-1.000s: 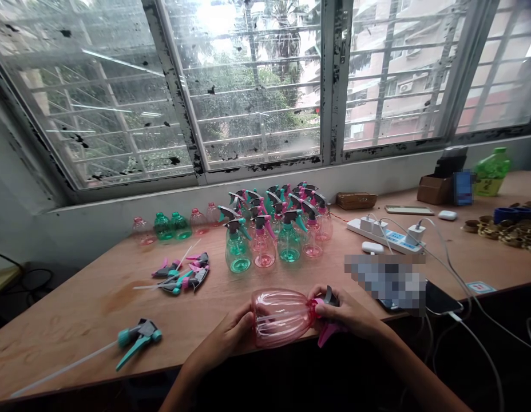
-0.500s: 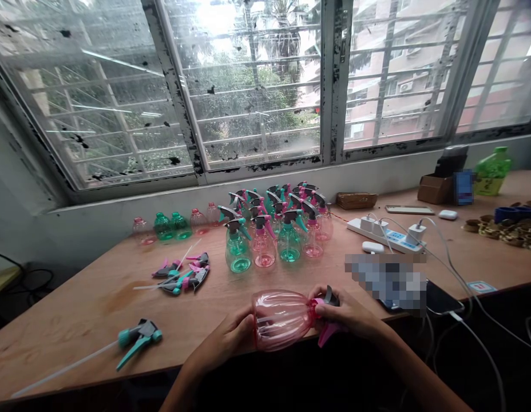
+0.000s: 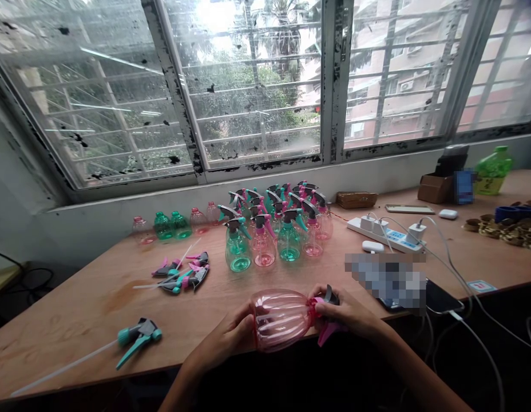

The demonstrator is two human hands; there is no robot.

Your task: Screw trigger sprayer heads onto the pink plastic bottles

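A clear pink spray bottle lies sideways in the air at the table's front edge, its base to the left and its neck to the right. My left hand grips the base end. Around the neck and the pink collar of the grey and pink spray head, my right hand is closed; its fingers partly hide the head. To the left, a loose teal and grey spray head with a long straw lies on the table. Farther back sits a pile of several pink and teal spray heads.
Behind the bottle stand several spray bottles with heads fitted. Headless green and pink bottles line the wall at the back left. On the right are a power strip, a phone, white cables and a green jug.
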